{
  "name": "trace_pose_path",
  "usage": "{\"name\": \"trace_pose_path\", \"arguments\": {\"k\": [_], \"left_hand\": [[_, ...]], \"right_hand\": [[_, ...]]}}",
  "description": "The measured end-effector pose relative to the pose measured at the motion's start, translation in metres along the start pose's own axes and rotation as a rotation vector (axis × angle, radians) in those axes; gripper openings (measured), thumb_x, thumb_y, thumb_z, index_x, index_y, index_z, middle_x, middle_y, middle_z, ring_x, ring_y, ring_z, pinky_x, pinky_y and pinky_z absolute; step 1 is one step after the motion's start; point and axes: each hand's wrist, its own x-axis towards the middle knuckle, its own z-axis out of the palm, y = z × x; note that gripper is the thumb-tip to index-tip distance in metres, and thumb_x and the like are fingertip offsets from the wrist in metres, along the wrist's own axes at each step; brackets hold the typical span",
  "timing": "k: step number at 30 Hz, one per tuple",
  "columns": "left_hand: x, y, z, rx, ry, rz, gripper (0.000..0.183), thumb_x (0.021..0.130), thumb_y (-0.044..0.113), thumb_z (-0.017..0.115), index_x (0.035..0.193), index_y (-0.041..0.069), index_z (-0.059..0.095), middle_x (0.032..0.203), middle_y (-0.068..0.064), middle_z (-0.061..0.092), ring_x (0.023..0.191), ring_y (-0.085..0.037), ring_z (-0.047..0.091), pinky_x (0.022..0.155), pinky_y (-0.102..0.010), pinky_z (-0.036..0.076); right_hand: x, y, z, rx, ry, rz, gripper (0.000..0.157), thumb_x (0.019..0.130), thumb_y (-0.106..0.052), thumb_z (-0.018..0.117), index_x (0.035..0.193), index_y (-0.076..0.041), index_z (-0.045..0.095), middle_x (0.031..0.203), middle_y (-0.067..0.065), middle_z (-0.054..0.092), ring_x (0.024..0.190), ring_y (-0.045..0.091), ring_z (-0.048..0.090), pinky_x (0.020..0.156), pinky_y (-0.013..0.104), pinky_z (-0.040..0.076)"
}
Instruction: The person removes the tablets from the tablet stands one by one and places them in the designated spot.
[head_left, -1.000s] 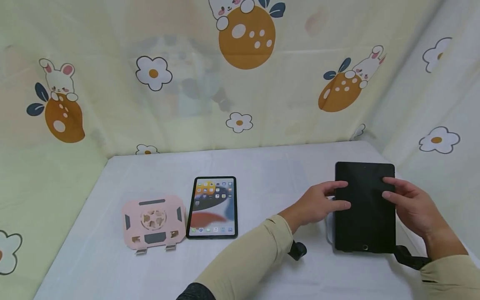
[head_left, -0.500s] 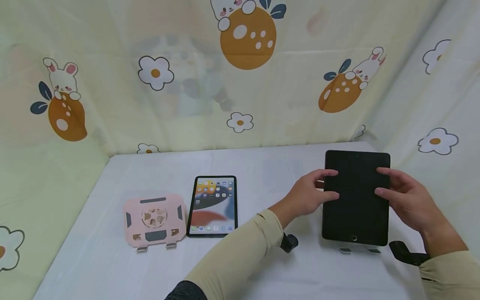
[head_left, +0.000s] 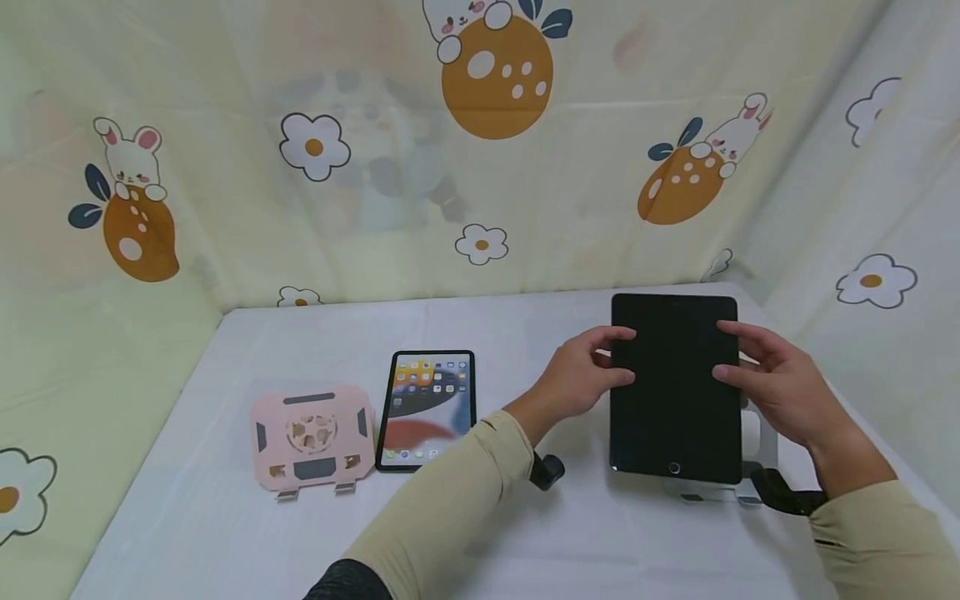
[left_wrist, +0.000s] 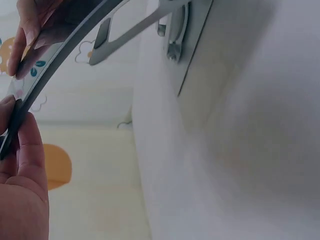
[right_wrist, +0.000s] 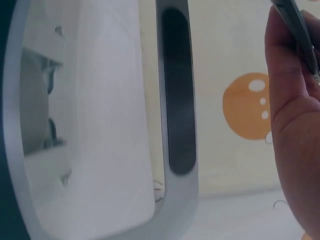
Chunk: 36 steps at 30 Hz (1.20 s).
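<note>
A tablet with a dark screen [head_left: 667,392] is upright between both hands at the right of the head view. My left hand [head_left: 577,371] pinches its left edge, thumb on the screen. The right hand [head_left: 783,387] pinches the opposite edge in the same way. Behind the tablet, mostly hidden, a light grey tablet stand [head_left: 761,437] rests on the table. The left wrist view shows a gap between the tablet and the stand's arm [left_wrist: 127,35]. A dark pad [right_wrist: 180,95] on the stand's frame fills the middle of the right wrist view.
A second tablet [head_left: 427,408], its screen lit with icons, lies left of centre on the white table [head_left: 525,533]. Beside it is a pink stand [head_left: 311,437] with grey pads and small front hooks. Printed curtains [head_left: 570,233] close off the back and sides.
Both hands have lifted the dark tablet off the grey stand and carried it to the left. More of the stand now shows at its right. The lit tablet and pink stand stay put.
</note>
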Motion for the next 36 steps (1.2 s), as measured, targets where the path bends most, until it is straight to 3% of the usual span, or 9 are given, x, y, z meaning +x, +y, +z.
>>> {"name": "trace_pose_path", "arguments": {"k": [2, 8, 12, 15, 23, 26, 30, 36], "left_hand": [[0.0, -0.002, -0.007, -0.003, -0.003, 0.01, 0.046, 0.088, 0.012, 0.078, 0.13, 0.026, 0.065, 0.109, 0.012, 0.059, 0.09, -0.004, 0.058, 0.067, -0.026, 0.052], [-0.003, -0.011, -0.03, 0.014, -0.014, 0.006, 0.049, 0.089, 0.012, 0.078, 0.133, 0.027, 0.064, 0.115, 0.01, 0.058, 0.094, -0.006, 0.059, 0.071, -0.028, 0.052], [-0.007, -0.018, -0.044, 0.024, -0.02, -0.02, 0.05, 0.089, 0.014, 0.078, 0.134, 0.029, 0.063, 0.118, 0.01, 0.057, 0.098, -0.007, 0.059, 0.074, -0.03, 0.052], [-0.011, -0.024, -0.054, 0.013, -0.011, -0.038, 0.049, 0.089, 0.015, 0.078, 0.134, 0.03, 0.063, 0.119, 0.01, 0.057, 0.1, -0.009, 0.058, 0.077, -0.031, 0.052], [-0.022, -0.039, -0.075, -0.02, 0.028, -0.076, 0.049, 0.089, 0.015, 0.077, 0.133, 0.033, 0.063, 0.117, 0.008, 0.058, 0.101, -0.016, 0.057, 0.078, -0.034, 0.051], [-0.026, -0.043, -0.083, -0.013, 0.04, -0.081, 0.049, 0.09, 0.014, 0.077, 0.133, 0.032, 0.063, 0.117, 0.007, 0.059, 0.101, -0.017, 0.057, 0.08, -0.035, 0.052], [-0.032, -0.048, -0.092, -0.009, 0.048, -0.111, 0.049, 0.09, 0.014, 0.077, 0.133, 0.031, 0.063, 0.118, 0.005, 0.059, 0.102, -0.018, 0.057, 0.081, -0.034, 0.052], [-0.038, -0.053, -0.104, 0.002, 0.069, -0.161, 0.049, 0.089, 0.015, 0.077, 0.133, 0.032, 0.063, 0.124, 0.003, 0.056, 0.106, -0.019, 0.055, 0.081, -0.036, 0.05]], "right_hand": [[0.003, -0.001, 0.005, -0.046, 0.009, 0.016, 0.056, 0.098, 0.006, 0.057, 0.146, -0.023, 0.05, 0.141, -0.008, 0.046, 0.101, -0.001, 0.065, 0.079, 0.016, 0.053], [0.013, -0.001, 0.024, -0.198, 0.028, 0.056, 0.054, 0.1, -0.003, 0.059, 0.147, -0.027, 0.048, 0.159, 0.023, 0.023, 0.102, -0.006, 0.061, 0.079, 0.014, 0.051], [0.019, 0.002, 0.038, -0.201, 0.026, 0.052, 0.052, 0.099, -0.003, 0.06, 0.145, -0.026, 0.05, 0.145, 0.002, 0.046, 0.099, -0.003, 0.063, 0.076, 0.017, 0.052], [0.023, 0.003, 0.049, -0.187, 0.027, 0.057, 0.049, 0.099, -0.005, 0.062, 0.144, -0.023, 0.051, 0.13, -0.014, 0.05, 0.094, 0.001, 0.065, 0.073, 0.019, 0.053], [0.033, 0.003, 0.079, -0.167, 0.009, 0.075, 0.053, 0.099, -0.011, 0.065, 0.147, -0.007, 0.044, 0.125, -0.005, 0.054, 0.096, 0.003, 0.066, 0.079, 0.019, 0.054], [0.037, 0.003, 0.089, -0.167, -0.002, 0.105, 0.057, 0.099, -0.013, 0.064, 0.15, -0.002, 0.038, 0.13, 0.006, 0.053, 0.097, 0.003, 0.065, 0.082, 0.02, 0.054], [0.042, 0.005, 0.101, -0.184, -0.013, 0.143, 0.06, 0.099, -0.013, 0.063, 0.151, 0.0, 0.036, 0.136, 0.023, 0.048, 0.098, 0.004, 0.065, 0.083, 0.021, 0.053], [0.048, 0.01, 0.118, -0.208, 0.0, 0.151, 0.057, 0.098, -0.011, 0.064, 0.149, -0.001, 0.04, 0.131, 0.024, 0.051, 0.096, 0.006, 0.065, 0.083, 0.022, 0.053]]}}
